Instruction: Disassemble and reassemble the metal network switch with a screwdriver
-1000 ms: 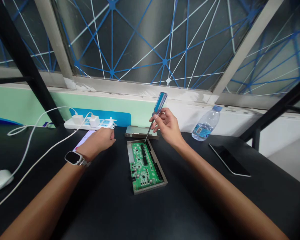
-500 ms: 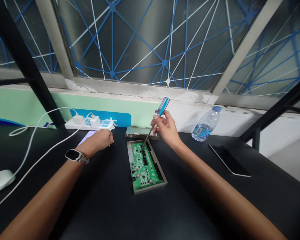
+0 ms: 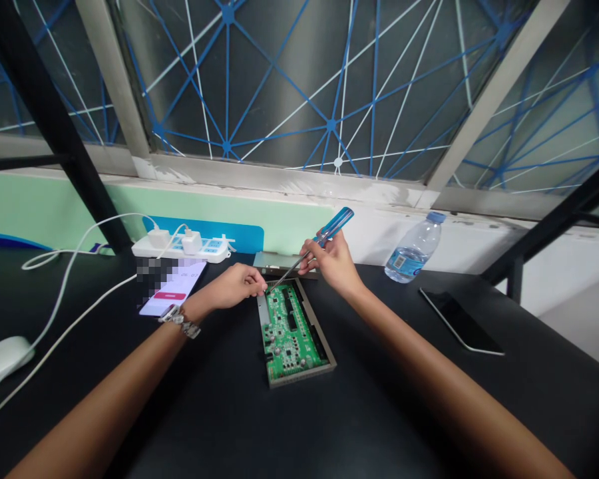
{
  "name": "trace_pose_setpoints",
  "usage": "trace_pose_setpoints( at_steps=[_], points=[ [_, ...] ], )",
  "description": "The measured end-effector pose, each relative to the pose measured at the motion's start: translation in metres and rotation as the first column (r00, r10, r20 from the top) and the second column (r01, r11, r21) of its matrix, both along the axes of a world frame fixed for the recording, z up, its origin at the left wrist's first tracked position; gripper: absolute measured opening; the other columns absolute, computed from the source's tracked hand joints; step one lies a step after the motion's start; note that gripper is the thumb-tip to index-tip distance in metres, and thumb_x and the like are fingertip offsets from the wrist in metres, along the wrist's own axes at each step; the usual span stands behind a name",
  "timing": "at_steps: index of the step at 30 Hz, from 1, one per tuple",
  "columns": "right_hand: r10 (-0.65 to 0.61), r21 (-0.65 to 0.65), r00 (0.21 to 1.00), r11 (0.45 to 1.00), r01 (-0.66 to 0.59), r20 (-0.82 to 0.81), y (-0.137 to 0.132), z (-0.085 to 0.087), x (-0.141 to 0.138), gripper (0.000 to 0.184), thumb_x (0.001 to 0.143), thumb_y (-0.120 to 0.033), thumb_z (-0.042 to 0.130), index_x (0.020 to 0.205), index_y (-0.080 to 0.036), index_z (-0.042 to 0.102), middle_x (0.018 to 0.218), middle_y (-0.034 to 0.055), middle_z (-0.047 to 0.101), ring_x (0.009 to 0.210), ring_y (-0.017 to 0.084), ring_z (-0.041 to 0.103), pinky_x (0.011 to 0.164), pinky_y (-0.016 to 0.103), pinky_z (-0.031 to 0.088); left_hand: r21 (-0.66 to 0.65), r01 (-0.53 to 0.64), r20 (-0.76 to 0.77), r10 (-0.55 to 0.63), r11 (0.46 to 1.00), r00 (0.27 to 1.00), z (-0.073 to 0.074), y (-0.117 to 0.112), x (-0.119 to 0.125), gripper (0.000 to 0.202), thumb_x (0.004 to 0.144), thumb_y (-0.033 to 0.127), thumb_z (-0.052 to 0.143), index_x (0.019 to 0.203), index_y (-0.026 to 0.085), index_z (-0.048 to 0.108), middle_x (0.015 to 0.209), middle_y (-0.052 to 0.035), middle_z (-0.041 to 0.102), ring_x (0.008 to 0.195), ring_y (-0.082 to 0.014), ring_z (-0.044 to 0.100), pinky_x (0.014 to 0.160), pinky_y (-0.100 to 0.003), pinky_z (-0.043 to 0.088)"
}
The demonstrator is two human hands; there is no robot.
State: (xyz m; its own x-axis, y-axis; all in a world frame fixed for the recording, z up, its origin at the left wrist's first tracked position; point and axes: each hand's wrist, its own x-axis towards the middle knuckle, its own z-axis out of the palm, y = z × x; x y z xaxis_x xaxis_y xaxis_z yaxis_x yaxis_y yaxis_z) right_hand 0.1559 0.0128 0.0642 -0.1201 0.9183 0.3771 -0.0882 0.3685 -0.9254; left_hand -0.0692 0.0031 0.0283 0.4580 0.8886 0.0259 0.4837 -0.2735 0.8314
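The right hand (image 3: 333, 266) grips a screwdriver (image 3: 335, 226) in its fingers, the tip slanting down to the far left corner of a circuit board (image 3: 290, 336) on the table (image 3: 209, 406). The left hand (image 3: 232, 286) has its fingers bunched at that corner; whether they grasp anything, I cannot tell.

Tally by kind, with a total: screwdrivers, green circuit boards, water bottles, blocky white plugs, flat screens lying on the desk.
Screwdriver: 1, in the right hand
Green circuit board: 1
Water bottle: 1
Blocky white plugs: 2, on the power strip
Flat screens on the desk: 2, one lit, one dark
Total: 7
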Motion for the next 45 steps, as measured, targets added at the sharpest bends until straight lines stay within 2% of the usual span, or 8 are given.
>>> trace_pose_setpoints(
  at_steps=[8,13,18,26,34,45],
  points=[
    [-0.009,0.002,1.0,1.0,0.009,-0.016,0.001,0.002,0.001,0.045,0.079,-0.035,0.069,0.093,-0.028,0.027,0.073,-0.0078,0.059,0.049,0.013,0.063,0.047,0.032,0.06,-0.018,0.026,0.038,-0.025,1.0,0.999,0.0,0.001,-0.002,0.014,0.077,0.028,0.06,0.077,0.016,0.065,0.078,-0.0085,0.074,0.071,-0.0157,0.067,0.064,-0.026,0.051],
    [-0.015,0.005,1.0,1.0,0.015,-0.02,0.0,0.002,0.001,0.043,0.08,-0.034,0.068,0.093,-0.027,0.027,0.073,-0.0078,0.059,0.049,0.013,0.063,0.047,0.033,0.06,-0.048,0.066,0.038,-0.064,0.997,0.997,-0.005,0.004,-0.005,0.019,0.07,0.027,0.069,0.084,0.015,0.068,0.08,-0.0072,0.074,0.073,-0.0165,0.068,0.072,-0.028,0.053],
    [-0.022,0.013,1.0,1.0,0.022,-0.021,0.0,0.002,0.0,0.041,0.08,-0.034,0.067,0.093,-0.027,0.028,0.073,-0.0082,0.058,0.049,0.012,0.063,0.048,0.033,0.06,0.017,0.039,-0.043,-0.039,0.999,0.998,-0.007,0.004,-0.003,0.018,0.068,0.028,0.071,0.079,0.014,0.068,0.075,-0.0069,0.073,0.072,-0.0184,0.067,0.069,-0.028,0.052],
    [-0.02,0.015,1.0,1.0,0.02,-0.012,-0.002,0.003,-0.001,0.041,0.08,-0.033,0.066,0.094,-0.027,0.028,0.074,-0.0078,0.058,0.048,0.012,0.062,0.048,0.031,0.06,0.034,0.031,-0.123,-0.026,0.999,0.992,0.001,-0.003,0.002,0.023,0.071,0.036,0.07,0.075,0.014,0.07,0.073,-0.0072,0.073,0.068,-0.0182,0.065,0.063,-0.027,0.048],
    [-0.047,0.038,0.999,0.998,0.047,-0.009,-0.002,0.006,0.001,0.041,0.08,-0.033,0.065,0.094,-0.027,0.027,0.072,-0.009,0.058,0.046,0.012,0.061,0.045,0.031,0.058,0.086,0.048,-0.097,-0.04,0.995,0.994,-0.004,-0.001,0.001,0.016,0.074,0.029,0.065,0.075,0.015,0.072,0.074,-0.0082,0.074,0.069,-0.0189,0.067,0.065,-0.027,0.049],
    [-0.035,0.062,0.999,0.998,0.034,0.015,-0.002,0.003,0.0,0.04,0.081,-0.035,0.064,0.095,-0.027,0.027,0.073,-0.0086,0.058,0.046,0.012,0.061,0.045,0.03,0.057,0.113,0.022,-0.082,-0.013,0.993,0.997,-0.001,-0.004,0.005,0.016,0.072,0.029,0.063,0.073,0.016,0.071,0.072,-0.0074,0.074,0.068,-0.0189,0.067,0.063,-0.026,0.049]
  ],
)
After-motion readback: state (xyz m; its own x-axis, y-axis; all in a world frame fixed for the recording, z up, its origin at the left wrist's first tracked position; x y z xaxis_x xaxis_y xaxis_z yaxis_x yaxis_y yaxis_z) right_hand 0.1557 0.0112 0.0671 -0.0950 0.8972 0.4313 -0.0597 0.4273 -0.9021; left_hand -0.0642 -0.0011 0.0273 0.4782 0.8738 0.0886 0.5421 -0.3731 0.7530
